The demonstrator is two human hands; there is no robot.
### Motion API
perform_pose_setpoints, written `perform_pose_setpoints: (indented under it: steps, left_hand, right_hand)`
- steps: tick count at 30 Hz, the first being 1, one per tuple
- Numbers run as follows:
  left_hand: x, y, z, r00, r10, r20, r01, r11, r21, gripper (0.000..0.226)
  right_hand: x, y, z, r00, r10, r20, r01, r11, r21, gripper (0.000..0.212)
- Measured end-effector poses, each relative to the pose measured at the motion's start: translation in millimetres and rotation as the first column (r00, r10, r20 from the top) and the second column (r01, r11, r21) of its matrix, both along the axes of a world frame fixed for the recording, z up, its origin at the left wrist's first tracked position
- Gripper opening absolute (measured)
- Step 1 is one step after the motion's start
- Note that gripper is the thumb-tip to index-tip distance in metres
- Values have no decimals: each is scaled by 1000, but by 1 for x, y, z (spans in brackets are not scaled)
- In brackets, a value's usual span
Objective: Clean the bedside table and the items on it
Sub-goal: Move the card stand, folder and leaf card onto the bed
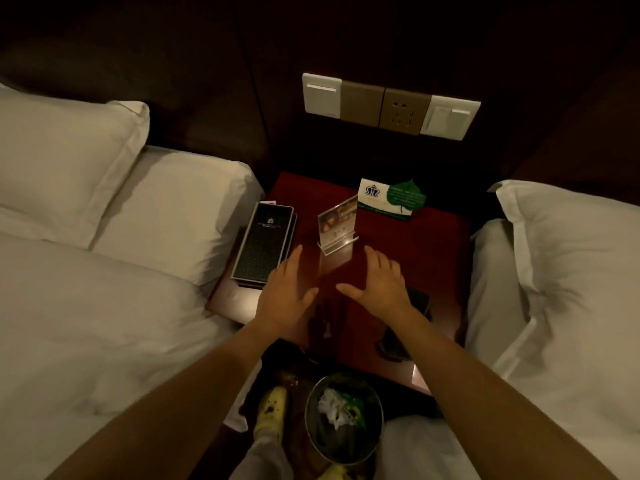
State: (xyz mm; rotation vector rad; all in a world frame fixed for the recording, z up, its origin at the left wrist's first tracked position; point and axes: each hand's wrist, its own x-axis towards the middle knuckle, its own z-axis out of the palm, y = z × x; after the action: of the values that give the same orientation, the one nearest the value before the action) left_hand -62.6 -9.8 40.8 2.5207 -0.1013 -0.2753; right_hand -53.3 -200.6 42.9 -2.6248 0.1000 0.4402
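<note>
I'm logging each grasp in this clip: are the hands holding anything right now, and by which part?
Nothing is held. The left hand and right hand hover open, fingers spread, over the dark red wooden bedside table, just short of the clear acrylic sign stand.

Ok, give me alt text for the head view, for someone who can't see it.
Both hands, left hand and right hand, hover open and empty over a dark red bedside table between two white beds, just short of a clear acrylic sign stand. A black menu folder lies left, a leaf-printed card behind.
</note>
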Motion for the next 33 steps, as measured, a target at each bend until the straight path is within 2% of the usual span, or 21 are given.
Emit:
perform_pose_setpoints:
  steps: [5, 10, 16, 26, 29, 33]
  left_hand:
    - [31, -5, -6, 998, 52, -30, -54, 997, -60, 86]
    - [71, -13, -25, 993, 96, -72, -104, 987, -119, 85]
    - [116, -16, -52, 992, 41, -122, -63, 980, -186, 79]
    - [145, -17, -80, 995, -73, -71, 54, 971, -231, 39]
    - [148, -22, -83, 994, -68, -90, 50, 982, -184, 29]
    - [147, -23, -85, 994, -30, -106, 7, 977, -213, 25]
  right_hand:
    - [32, -3, -2, 993, -100, -68, 109, 983, 146, 103]
    - [63, -1, -16, 988, -124, -88, 140, 970, 198, 104]
    - [97, 6, -45, 979, -167, -119, 191, 953, 237, 106]
    - [126, 17, -76, 966, -237, -106, 259, 907, 332, 110]
    - [130, 18, -83, 962, -252, -103, 273, 890, 365, 109]
    - [132, 19, -93, 955, -282, -96, 296, 862, 412, 103]
